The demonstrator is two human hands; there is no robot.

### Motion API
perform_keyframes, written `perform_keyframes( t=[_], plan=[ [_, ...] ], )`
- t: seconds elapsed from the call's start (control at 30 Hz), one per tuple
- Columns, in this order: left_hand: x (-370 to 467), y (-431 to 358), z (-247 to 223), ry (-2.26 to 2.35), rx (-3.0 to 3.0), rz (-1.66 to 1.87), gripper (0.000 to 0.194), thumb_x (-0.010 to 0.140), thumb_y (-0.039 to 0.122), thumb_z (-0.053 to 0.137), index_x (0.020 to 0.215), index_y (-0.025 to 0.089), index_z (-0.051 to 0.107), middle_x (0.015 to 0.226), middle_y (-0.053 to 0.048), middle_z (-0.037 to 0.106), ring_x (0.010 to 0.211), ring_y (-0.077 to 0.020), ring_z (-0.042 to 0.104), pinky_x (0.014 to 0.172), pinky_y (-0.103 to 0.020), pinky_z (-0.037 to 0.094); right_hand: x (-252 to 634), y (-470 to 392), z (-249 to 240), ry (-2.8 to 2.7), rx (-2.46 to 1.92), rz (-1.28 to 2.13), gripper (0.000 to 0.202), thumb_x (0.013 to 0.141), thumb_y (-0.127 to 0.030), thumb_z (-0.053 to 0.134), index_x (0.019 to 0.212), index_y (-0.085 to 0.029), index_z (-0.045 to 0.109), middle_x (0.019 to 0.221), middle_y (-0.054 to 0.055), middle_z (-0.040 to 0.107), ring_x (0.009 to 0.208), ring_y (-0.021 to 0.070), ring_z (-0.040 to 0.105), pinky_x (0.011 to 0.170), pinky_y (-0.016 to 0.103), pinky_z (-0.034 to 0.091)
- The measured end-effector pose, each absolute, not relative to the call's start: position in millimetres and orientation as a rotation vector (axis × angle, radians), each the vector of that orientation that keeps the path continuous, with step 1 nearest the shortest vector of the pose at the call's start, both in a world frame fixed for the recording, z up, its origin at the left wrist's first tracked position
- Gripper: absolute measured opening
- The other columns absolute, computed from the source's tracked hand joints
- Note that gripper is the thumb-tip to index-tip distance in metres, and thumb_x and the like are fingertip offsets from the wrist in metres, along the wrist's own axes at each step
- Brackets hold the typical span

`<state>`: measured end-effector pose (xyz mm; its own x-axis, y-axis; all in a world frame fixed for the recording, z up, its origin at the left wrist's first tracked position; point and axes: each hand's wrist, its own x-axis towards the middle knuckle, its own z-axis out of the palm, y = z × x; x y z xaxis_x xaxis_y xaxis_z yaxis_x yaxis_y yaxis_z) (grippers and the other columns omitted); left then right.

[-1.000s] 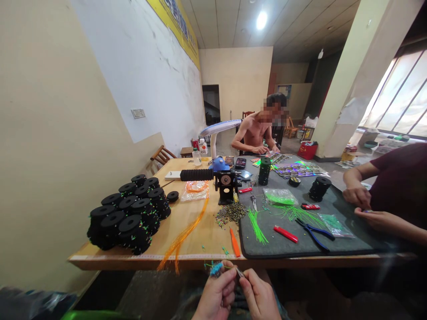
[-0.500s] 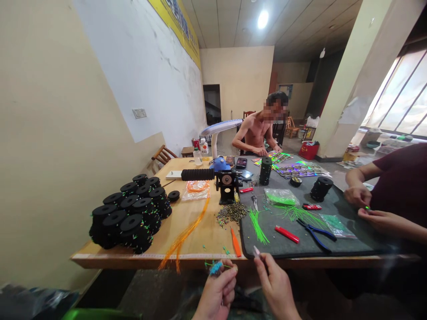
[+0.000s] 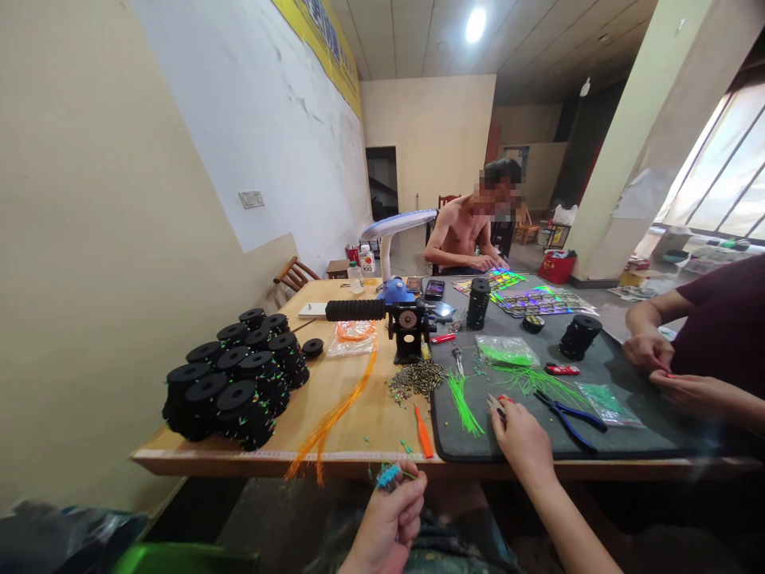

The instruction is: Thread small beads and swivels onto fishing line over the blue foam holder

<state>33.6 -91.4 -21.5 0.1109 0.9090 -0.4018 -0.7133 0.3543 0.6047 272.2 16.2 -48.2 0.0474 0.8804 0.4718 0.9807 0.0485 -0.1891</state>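
My left hand [image 3: 399, 514] is closed just off the table's front edge, pinching a bundle of small blue pieces [image 3: 388, 477] with a thin green strand. Over the dark mat, my right hand [image 3: 521, 434] has its fingers closed on a small pointed metal tool [image 3: 495, 405]. A red lighter [image 3: 505, 399] lies mostly hidden under those fingers. Left of this hand are green strands [image 3: 464, 405] and an orange tool [image 3: 424, 433]; blue-handled pliers [image 3: 570, 418] lie to its right.
Black foam spools [image 3: 236, 399] crowd the table's left side. Orange strands [image 3: 338, 418], a black winding device [image 3: 409, 331], a bead pile [image 3: 418, 378] and a lamp [image 3: 394, 291] stand or lie mid-table. Two people work, one across the table [image 3: 469, 235], one at the right [image 3: 717, 343].
My right hand has moved forward and right, from the table edge onto the mat, and now covers most of the red lighter. My left hand has stayed nearly in place with the blue bundle.
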Motion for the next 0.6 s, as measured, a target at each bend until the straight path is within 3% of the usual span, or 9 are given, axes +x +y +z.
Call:
perform_keyframes(
  t=[0.17, 0.33, 0.43, 0.5, 0.6],
  plan=[
    [33, -91, -19, 0.901, 0.393, 1.254, 0.05, 0.045, 0.03, 0.092, 0.078, 0.016, 0.057, 0.06, 0.008, 0.052, 0.039, 0.002, 0.023, 0.04, -0.014, 0.007, 259, -8, -34, -1.866, -1.701, -0.27, 0.02, 0.087, -0.028, 0.053, 0.097, -0.016, 0.066, 0.101, 0.014, 0.069, 0.093, 0.0313, 0.062, 0.076, 0.04, 0.048],
    [34, -92, -19, 1.034, 0.484, 1.314, 0.046, 0.046, 0.032, 0.093, 0.072, 0.016, 0.058, 0.055, 0.009, 0.05, 0.039, 0.0004, 0.024, 0.039, -0.015, 0.01, 216, -63, -8, -1.995, -1.111, 0.199, 0.011, 0.09, -0.025, 0.051, 0.095, -0.022, 0.06, 0.091, 0.008, 0.067, 0.088, 0.0227, 0.062, 0.076, 0.033, 0.051],
    [34, -94, -18, 1.031, 0.501, 1.354, 0.041, 0.047, 0.03, 0.092, 0.07, 0.016, 0.061, 0.058, 0.007, 0.054, 0.045, -0.0032, 0.037, 0.042, -0.014, 0.025, 193, -82, -4, -2.03, -0.999, 0.322, 0.011, 0.087, -0.017, 0.051, 0.095, -0.022, 0.058, 0.092, 0.007, 0.066, 0.087, 0.0208, 0.061, 0.074, 0.031, 0.052],
    [34, -94, -18, 1.017, 0.498, 1.386, 0.039, 0.047, 0.027, 0.093, 0.07, 0.015, 0.064, 0.064, 0.004, 0.058, 0.057, -0.0076, 0.049, 0.052, -0.015, 0.038, 184, -84, -7, -2.039, -0.989, 0.306, 0.014, 0.085, -0.014, 0.05, 0.094, -0.022, 0.056, 0.092, 0.007, 0.065, 0.086, 0.0208, 0.061, 0.073, 0.031, 0.051],
    [32, -94, -19, 1.019, 0.509, 1.408, 0.036, 0.047, 0.024, 0.092, 0.07, 0.016, 0.065, 0.068, 0.003, 0.061, 0.067, -0.0115, 0.054, 0.064, -0.019, 0.044, 179, -82, -13, -2.056, -1.001, 0.244, 0.017, 0.083, -0.01, 0.048, 0.092, -0.022, 0.055, 0.091, 0.007, 0.065, 0.084, 0.0211, 0.059, 0.073, 0.033, 0.049]
  ],
)
